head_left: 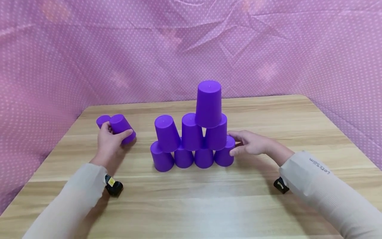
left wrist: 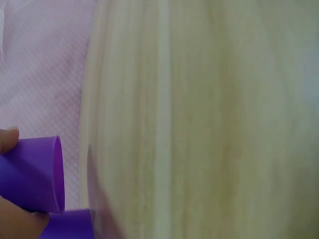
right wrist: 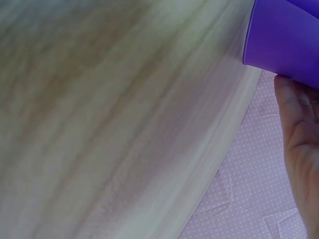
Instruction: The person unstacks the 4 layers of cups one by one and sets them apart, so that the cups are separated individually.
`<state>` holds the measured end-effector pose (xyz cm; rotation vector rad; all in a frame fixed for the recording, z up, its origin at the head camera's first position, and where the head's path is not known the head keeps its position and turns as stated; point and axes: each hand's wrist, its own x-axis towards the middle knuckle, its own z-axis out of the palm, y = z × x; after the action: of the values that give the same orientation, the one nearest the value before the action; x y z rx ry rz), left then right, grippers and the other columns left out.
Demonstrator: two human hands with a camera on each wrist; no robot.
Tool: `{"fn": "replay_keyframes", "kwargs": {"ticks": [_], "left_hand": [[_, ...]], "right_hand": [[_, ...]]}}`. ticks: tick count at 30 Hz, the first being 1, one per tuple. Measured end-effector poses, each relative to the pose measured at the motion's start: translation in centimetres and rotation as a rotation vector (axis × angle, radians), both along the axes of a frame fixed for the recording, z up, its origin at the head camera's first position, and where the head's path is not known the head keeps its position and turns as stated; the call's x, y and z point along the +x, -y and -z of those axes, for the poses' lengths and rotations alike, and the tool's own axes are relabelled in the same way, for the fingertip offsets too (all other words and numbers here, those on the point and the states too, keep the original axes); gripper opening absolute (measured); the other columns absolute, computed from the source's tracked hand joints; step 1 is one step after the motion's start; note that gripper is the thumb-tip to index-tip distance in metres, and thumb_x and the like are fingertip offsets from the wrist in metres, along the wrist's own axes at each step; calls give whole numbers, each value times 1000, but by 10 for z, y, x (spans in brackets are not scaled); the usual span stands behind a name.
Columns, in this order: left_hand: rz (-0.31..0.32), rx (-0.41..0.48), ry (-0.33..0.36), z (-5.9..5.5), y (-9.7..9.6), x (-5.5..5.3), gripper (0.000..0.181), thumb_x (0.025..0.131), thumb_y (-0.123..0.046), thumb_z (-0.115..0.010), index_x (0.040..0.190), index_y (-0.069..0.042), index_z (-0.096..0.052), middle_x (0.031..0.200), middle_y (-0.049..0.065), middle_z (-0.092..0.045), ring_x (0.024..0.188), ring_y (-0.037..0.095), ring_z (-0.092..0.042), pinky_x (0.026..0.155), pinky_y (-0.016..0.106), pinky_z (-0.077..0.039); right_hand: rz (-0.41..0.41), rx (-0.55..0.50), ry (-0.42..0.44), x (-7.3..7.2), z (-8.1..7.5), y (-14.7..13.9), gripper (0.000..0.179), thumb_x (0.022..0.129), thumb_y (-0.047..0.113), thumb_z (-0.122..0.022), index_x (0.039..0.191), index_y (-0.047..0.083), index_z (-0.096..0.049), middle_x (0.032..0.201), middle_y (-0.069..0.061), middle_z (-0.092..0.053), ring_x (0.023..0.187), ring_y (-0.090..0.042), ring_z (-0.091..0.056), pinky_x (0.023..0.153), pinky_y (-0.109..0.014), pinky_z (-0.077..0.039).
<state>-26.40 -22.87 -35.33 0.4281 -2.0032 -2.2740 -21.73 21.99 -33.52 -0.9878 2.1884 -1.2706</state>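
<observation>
Purple cups stand upside down in a stacked pyramid: several in the bottom row, three above, and a single top cup [head_left: 209,104] over the right pair. Left of it, my left hand [head_left: 108,141] grips a tilted purple cup [head_left: 120,126] between thumb and fingers; its rim shows in the left wrist view. Another purple cup [head_left: 102,120] stands just behind that hand, partly hidden. At the pyramid's right end, my right hand [head_left: 252,142] touches the bottom-right cup [head_left: 225,156], thumb at the front and fingers at the back. The right wrist view shows those fingers [right wrist: 296,114] fairly straight.
The wooden table [head_left: 191,205] carries all the cups. A pink dotted cloth [head_left: 149,49] hangs behind the table and along its sides. The second row's left cup [head_left: 167,132] stands apart from the two beside it.
</observation>
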Motion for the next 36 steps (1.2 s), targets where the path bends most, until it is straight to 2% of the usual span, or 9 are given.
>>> {"fn": "replay_keyframes", "kwargs": {"ticks": [5, 6, 7, 8, 13, 19, 27, 36], "left_hand": [[-43, -176, 41, -6, 1, 2, 82, 75, -4, -75, 139, -24, -28, 147, 4, -33, 133, 22, -33, 100, 42, -43], [-48, -161, 48, -6, 1, 2, 81, 76, -3, -74, 140, -23, -27, 147, 4, -32, 133, 22, -33, 102, 42, -41], [-50, -204, 53, -7, 1, 3, 81, 77, -4, -73, 141, -21, -26, 148, 5, -32, 134, 22, -33, 105, 42, -39], [-51, -213, 60, -7, 1, 3, 80, 78, -4, -72, 141, -20, -25, 148, 5, -31, 134, 21, -32, 106, 41, -37], [-61, -379, 87, -5, 5, 1, 78, 82, -9, -69, 143, -12, -22, 149, 9, -30, 135, 22, -32, 110, 38, -31], [-65, -426, 90, -2, 8, 0, 79, 80, -13, -72, 142, -9, -23, 149, 9, -30, 135, 23, -33, 112, 36, -28], [-82, -403, 87, 1, 10, 4, 78, 80, -12, -72, 142, -9, -25, 149, 9, -31, 135, 23, -32, 113, 35, -27], [-90, -425, 93, 4, 14, 4, 78, 81, -12, -71, 143, -8, -23, 150, 10, -29, 136, 25, -31, 113, 39, -27]], "right_hand": [[-2, -10, 3, 0, 1, 0, 54, 85, 9, -64, 130, -8, -40, 117, -21, -58, 109, -7, -56, 100, -44, -44], [-2, -10, 3, -1, 1, 0, 54, 85, 9, -65, 130, -8, -40, 117, -21, -58, 109, -7, -56, 100, -44, -44], [-1, -10, 2, 0, 1, 0, 54, 85, 9, -65, 130, -8, -40, 118, -21, -58, 109, -6, -56, 100, -44, -44], [-1, -9, -1, 0, 1, -1, 53, 85, 10, -65, 130, -8, -41, 118, -21, -58, 109, -6, -56, 100, -44, -44], [0, -9, -7, 1, -1, 0, 54, 86, 10, -64, 130, -9, -40, 119, -22, -57, 110, -4, -55, 100, -44, -44], [-6, -15, -2, 1, -1, 0, 53, 85, 10, -65, 129, -8, -40, 118, -22, -57, 109, -6, -55, 99, -45, -44], [4, 1, -12, 1, -1, 1, 53, 85, 11, -65, 129, -7, -41, 118, -20, -58, 112, -14, -55, 99, -44, -44], [12, 10, -4, 3, 0, 1, 52, 85, 10, -65, 129, -6, -42, 117, -19, -59, 112, -22, -55, 100, -44, -44]]}}
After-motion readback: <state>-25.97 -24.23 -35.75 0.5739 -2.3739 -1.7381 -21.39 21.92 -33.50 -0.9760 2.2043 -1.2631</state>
